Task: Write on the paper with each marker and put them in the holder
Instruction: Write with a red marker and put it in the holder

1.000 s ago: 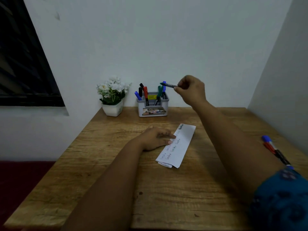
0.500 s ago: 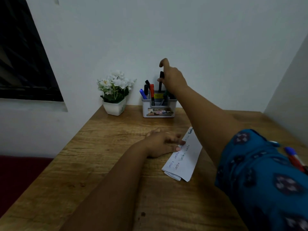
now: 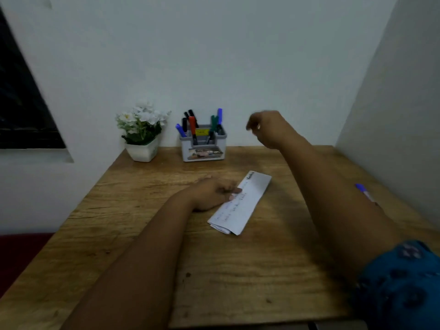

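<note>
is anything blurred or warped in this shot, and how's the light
Head view: the right hand is smeared by motion blur, so its fingers cannot be read; the left hand on the paper is sharper, though the handwriting stays illegible. Head view: light is dim and even, with a soft shadow under the right arm on the table. Head view: wide-angle bending slants the walls and the table edges.

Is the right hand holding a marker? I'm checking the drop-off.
No: the right hand hangs empty beside the holder.
</note>
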`<move>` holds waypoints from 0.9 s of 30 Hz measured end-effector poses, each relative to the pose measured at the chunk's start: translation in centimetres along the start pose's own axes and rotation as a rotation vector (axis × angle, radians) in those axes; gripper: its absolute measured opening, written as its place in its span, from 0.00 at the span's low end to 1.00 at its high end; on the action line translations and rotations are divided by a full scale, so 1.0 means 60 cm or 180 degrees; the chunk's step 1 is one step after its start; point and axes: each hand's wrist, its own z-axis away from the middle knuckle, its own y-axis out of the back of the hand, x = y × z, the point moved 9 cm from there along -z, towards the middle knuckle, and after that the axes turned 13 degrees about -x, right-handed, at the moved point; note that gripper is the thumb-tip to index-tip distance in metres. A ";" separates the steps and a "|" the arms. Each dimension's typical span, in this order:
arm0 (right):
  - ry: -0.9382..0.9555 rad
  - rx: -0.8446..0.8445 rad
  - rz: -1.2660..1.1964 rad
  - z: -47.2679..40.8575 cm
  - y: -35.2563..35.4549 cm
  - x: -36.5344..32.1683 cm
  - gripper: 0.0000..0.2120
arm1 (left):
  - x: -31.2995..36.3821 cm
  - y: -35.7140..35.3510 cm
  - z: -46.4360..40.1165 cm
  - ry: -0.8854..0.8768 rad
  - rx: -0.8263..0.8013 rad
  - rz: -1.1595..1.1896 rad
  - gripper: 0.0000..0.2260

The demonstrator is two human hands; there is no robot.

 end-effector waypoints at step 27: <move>-0.1728 -0.0575 0.0879 0.333 -0.043 0.235 0.08 | 0.113 -0.030 0.019 -0.0378 0.1156 -0.0360 0.10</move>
